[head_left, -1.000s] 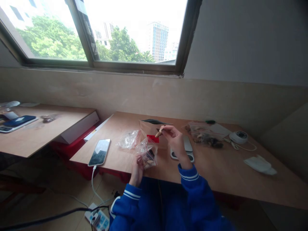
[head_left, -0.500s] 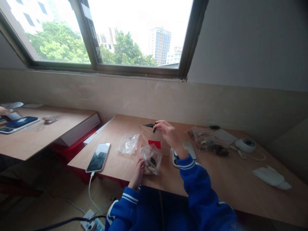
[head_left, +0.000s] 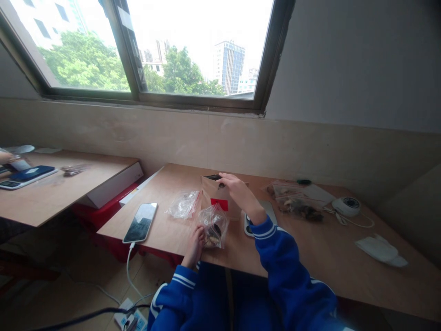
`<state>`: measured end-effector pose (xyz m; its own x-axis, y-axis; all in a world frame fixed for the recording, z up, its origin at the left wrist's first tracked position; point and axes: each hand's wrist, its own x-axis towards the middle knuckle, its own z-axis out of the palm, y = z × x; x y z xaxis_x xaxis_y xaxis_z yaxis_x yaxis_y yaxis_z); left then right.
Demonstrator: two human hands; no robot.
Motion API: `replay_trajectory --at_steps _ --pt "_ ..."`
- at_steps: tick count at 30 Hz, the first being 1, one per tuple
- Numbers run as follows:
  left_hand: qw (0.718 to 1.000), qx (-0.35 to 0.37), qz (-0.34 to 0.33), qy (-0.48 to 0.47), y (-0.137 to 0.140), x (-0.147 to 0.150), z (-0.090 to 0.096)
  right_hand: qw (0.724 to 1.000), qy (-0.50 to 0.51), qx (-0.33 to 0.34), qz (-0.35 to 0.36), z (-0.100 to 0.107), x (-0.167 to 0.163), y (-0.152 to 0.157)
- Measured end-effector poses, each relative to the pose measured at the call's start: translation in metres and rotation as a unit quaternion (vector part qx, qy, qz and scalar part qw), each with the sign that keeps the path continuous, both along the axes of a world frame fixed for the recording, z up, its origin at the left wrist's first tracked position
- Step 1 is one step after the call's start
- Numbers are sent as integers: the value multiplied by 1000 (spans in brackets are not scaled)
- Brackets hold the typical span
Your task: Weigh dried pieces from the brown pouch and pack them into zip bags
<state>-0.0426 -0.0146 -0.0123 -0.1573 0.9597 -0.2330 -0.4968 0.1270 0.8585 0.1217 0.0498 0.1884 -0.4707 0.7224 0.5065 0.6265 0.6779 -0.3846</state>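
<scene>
My left hand (head_left: 196, 240) is closed on the left edge of a clear zip bag (head_left: 214, 230) at the table's front. Pale and dark dried pieces lie inside that bag. Directly behind it stands a brown paper bag (head_left: 208, 191) with a red label (head_left: 219, 204), its dark mouth open. Over the mouth, my right hand (head_left: 239, 191) has its fingers together, palm down. A small dark dried piece (head_left: 221, 185) shows just under the fingertips, seemingly pinched; the thumb is mostly hidden.
Clear plastic bags (head_left: 183, 205) and a phone (head_left: 140, 223) on a cable lie left. Behind my right forearm is a white scale (head_left: 270, 214). Farther right are bags of dried pieces (head_left: 292, 200), a white camera (head_left: 346, 207) and a crumpled white bag (head_left: 381, 250). Another person's hand (head_left: 5, 157) shows at far left.
My right hand has shifted slightly left and lower over the paper bag's mouth, its fingers stretched further over it. The dark piece shows less. My left hand keeps its grip on the zip bag.
</scene>
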Motion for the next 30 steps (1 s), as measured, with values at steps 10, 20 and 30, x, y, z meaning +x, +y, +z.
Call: replay_trajectory --at_steps 10,20,30 --pt "999 -9 -13 -42 -1 0 4 993 112 23 -5 1 -5 8" --pt "999 -3 0 -52 0 2 7 988 133 30 78 1 -17 19" --pt "980 -11 191 -53 -15 -10 24 949 314 -34 -10 -91 -35 -43"
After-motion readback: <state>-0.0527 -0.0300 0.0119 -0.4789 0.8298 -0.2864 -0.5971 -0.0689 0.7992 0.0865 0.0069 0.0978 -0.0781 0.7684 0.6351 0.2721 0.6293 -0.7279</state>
